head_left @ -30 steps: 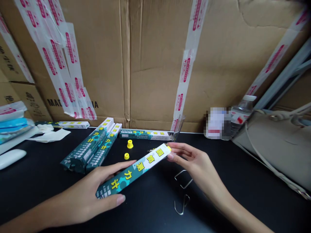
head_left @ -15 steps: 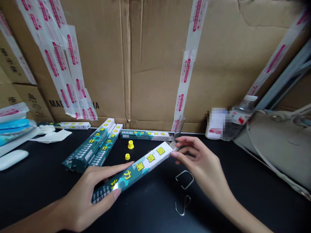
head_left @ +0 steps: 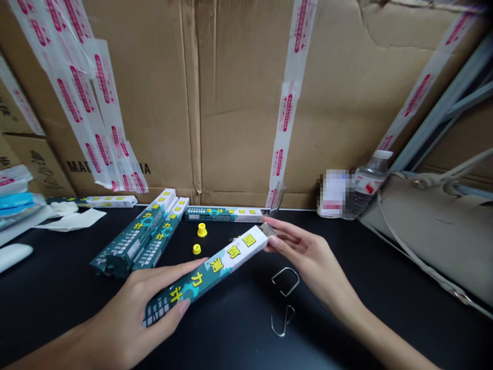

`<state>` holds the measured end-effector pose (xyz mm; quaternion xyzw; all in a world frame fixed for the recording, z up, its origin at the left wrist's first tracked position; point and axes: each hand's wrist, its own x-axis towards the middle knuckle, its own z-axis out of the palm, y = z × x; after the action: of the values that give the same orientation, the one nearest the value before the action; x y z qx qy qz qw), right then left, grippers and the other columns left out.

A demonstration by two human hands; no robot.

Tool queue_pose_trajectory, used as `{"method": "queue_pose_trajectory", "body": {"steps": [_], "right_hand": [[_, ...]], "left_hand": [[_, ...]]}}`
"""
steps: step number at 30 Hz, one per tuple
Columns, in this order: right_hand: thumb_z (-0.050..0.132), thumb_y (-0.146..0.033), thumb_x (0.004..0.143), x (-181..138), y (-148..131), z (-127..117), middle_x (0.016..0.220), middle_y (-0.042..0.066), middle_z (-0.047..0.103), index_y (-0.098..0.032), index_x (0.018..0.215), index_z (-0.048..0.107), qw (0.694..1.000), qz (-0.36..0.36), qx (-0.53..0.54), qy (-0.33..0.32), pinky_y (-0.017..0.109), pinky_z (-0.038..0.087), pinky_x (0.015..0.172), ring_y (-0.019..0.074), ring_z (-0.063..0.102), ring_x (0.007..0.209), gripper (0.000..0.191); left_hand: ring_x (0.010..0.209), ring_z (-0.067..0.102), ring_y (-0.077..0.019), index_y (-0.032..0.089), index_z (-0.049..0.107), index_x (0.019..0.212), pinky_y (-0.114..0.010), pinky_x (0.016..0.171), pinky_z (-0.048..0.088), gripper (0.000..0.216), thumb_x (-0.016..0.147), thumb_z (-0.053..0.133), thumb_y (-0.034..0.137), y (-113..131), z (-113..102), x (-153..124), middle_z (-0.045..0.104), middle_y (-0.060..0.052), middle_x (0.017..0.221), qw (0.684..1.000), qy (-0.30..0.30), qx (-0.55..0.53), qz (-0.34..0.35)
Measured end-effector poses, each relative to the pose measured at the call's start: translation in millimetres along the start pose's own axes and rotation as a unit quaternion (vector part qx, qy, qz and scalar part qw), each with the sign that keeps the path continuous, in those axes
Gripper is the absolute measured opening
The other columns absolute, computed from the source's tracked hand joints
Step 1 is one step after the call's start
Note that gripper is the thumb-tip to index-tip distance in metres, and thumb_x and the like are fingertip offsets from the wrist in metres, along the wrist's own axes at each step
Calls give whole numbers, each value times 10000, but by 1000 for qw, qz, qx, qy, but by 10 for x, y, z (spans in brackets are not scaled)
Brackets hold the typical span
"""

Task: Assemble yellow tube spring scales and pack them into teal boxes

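My left hand (head_left: 144, 303) grips the near end of a long green and white box with yellow characters (head_left: 210, 272), held slanted above the black table (head_left: 385, 288). My right hand (head_left: 304, 252) is at the box's far white end, fingertips pinched on its end flap (head_left: 267, 229). Two bent metal wire hooks (head_left: 284, 300) lie on the table just under my right hand. Two small yellow caps (head_left: 199, 238) sit on the table beyond the box.
Two more green boxes (head_left: 140, 236) lie side by side at left, another (head_left: 223, 214) along the big taped cardboard carton (head_left: 231, 103). A water bottle (head_left: 365, 182) and a beige bag (head_left: 439, 226) stand at right. White paper (head_left: 73, 218) and packets lie far left.
My right hand's fingers have moved onto the box's end flap and folded it toward the end. The yellow tip seen at the box's end a second ago is hidden.
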<state>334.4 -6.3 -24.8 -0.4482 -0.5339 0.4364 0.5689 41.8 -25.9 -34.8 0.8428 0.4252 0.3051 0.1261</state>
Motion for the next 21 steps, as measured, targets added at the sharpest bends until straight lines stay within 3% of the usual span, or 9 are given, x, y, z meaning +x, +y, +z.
{"method": "queue_pose_trajectory", "body": {"steps": [5, 10, 17, 21], "right_hand": [[763, -406, 807, -33, -1, -1, 953, 70, 813, -192, 1256, 691, 998, -11, -59, 21, 421, 612, 861, 255, 768, 845, 503], [728, -420, 834, -61, 5, -4, 988, 87, 810, -202, 1148, 757, 991, -32, -129, 32, 460, 587, 879, 289, 766, 869, 384], [724, -481, 836, -44, -21, 15, 1051, 69, 801, -218, 1155, 761, 999, 24, -34, -4, 399, 588, 897, 241, 762, 866, 415], [713, -499, 843, -81, -27, 42, 999, 52, 812, -246, 1101, 785, 996, 17, -82, 13, 359, 584, 884, 244, 753, 919, 369]], "left_hand": [[1094, 713, -209, 313, 636, 1321, -249, 967, 541, 428, 897, 579, 314, 8, -9, 15, 723, 18, 1264, 1000, -9, -3, 8], [1093, 714, -209, 291, 627, 1327, -258, 971, 544, 425, 908, 558, 291, 14, -13, 32, 723, 8, 1264, 1000, -19, -8, 20], [971, 738, -168, 321, 542, 1380, -214, 875, 575, 485, 905, 568, 226, 34, 20, 13, 757, 21, 1132, 996, 10, 22, 86], [923, 730, -152, 302, 500, 1401, -204, 837, 579, 519, 898, 562, 187, 57, 31, 3, 747, 12, 1106, 993, 14, 39, 113]]}}
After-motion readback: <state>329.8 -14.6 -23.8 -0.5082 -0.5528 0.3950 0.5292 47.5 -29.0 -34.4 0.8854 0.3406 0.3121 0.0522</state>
